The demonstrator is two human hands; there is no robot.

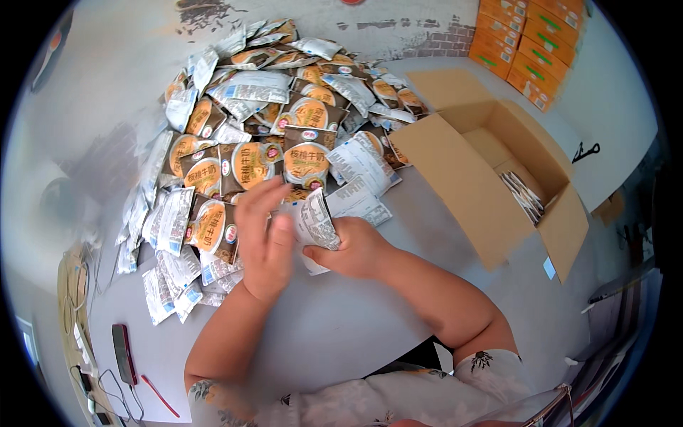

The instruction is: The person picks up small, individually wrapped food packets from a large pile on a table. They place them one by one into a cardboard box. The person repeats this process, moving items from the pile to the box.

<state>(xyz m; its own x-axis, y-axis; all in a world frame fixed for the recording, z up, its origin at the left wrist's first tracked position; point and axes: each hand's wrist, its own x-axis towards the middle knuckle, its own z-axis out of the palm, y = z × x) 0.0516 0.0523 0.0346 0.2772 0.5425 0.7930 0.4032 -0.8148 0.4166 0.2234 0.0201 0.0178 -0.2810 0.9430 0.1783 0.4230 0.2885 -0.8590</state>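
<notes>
My right hand (pixel 358 249) grips one or more sachets (pixel 314 226) at the near edge, thumb on top. Their printed white backs face up and look slightly bent. Close beside them, my left hand (pixel 267 249) is raised with its fingers stretched out and a little blurred; nothing shows in it. Just beyond both hands spreads a big heap of sachets (pixel 307 158), some with brown-and-orange fronts up, others with white backs up. To the right, an open cardboard box (pixel 449 178) has its flaps folded out. A row of sachets (pixel 521 197) stands on edge inside it.
Orange cartons (pixel 537 53) are stacked at the far right. A black hooked item (pixel 586 151) lies beyond the box. At the near left are a phone (pixel 123 354), a thin red stick (pixel 160 396) and cables (pixel 114 391) beside a power strip (pixel 85 349).
</notes>
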